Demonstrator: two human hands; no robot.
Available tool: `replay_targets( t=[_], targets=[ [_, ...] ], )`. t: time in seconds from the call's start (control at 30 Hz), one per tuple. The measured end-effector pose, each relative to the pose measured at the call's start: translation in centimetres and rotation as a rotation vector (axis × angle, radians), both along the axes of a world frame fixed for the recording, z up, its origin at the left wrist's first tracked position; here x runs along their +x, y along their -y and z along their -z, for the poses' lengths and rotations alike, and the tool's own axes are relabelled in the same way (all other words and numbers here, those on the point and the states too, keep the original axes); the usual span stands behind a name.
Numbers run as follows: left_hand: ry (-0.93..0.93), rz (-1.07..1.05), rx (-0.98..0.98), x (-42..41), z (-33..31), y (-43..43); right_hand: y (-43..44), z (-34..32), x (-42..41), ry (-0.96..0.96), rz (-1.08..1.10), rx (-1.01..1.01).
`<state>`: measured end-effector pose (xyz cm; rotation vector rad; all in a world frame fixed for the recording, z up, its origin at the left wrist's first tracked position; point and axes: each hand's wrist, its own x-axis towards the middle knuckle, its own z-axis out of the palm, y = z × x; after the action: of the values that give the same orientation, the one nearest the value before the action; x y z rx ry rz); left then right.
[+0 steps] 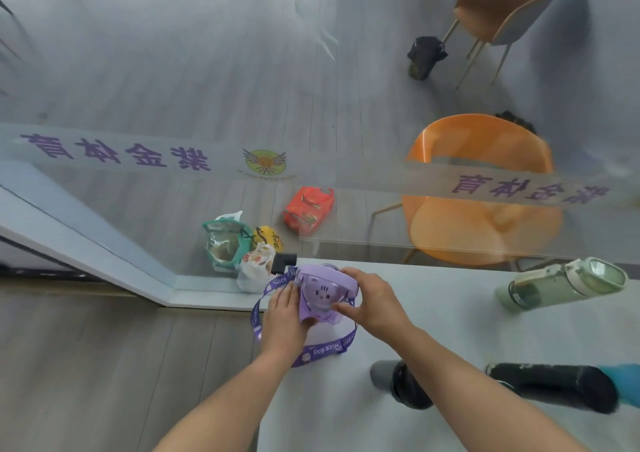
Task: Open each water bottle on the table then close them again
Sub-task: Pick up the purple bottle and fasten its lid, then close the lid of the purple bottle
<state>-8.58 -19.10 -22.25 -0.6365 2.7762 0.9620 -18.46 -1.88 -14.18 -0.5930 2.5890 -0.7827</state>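
A purple water bottle [320,295] with a cat face on its lid stands near the far left corner of the white table [450,330]. Its purple "Nice day" strap [322,349] loops around it on the table. My left hand [284,316] grips the bottle's left side. Over the lid's right side, my right hand [370,299] has fingers on the rim and thumb at the front. A pale green bottle [561,283] stands at the far right. A grey-capped dark bottle [403,384] and a black bottle [554,387] stand nearer me on the right.
A glass partition with a frosted band of purple lettering rises just behind the table. Beyond it are an orange chair [485,191], a tan chair [505,4], a red bag [308,210] and several bags [239,247] on the grey floor. The table's left edge drops to wood floor.
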Motion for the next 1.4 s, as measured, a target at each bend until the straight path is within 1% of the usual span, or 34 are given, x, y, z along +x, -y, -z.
replay_targets(
  t=[0.07, 0.23, 0.4, 0.87, 0.97, 1.07, 1.2, 1.3, 1.4],
  targets=[
    [0.004, -0.012, -0.014, -1.2, -0.1, 0.2, 0.4, 0.4, -1.1, -0.017, 0.011, -0.011],
    [0.010, -0.076, 0.019, -3.6, -0.4, 1.0, 1.4, 1.3, -3.5, -0.015, 0.033, -0.019],
    [0.021, -0.076, 0.018, -5.4, -0.7, 1.5, 1.7, 1.6, -5.2, -0.022, 0.037, -0.026],
    [0.035, -0.051, -0.004, -5.7, -1.3, 1.9, 1.5, 1.5, -5.6, 0.005, 0.007, -0.034],
    [0.104, -0.048, -0.057, -4.9, -1.6, 1.8, 0.8, 1.1, -5.5, 0.023, -0.007, -0.028],
    [0.186, -0.058, -0.060, -3.1, -2.2, 1.1, -0.8, 0.7, -5.3, 0.056, -0.015, 0.013],
    [0.279, 0.100, -0.059, -0.5, -3.5, -0.6, -3.7, -0.2, -4.4, 0.073, -0.028, 0.124],
    [0.261, 0.256, -0.046, 0.6, -5.0, -2.1, -5.8, -1.4, -3.3, 0.074, -0.030, 0.163],
    [0.234, 0.340, -0.038, 0.7, -7.1, -3.7, -7.8, -3.3, -1.5, 0.063, -0.020, 0.175]
  ],
)
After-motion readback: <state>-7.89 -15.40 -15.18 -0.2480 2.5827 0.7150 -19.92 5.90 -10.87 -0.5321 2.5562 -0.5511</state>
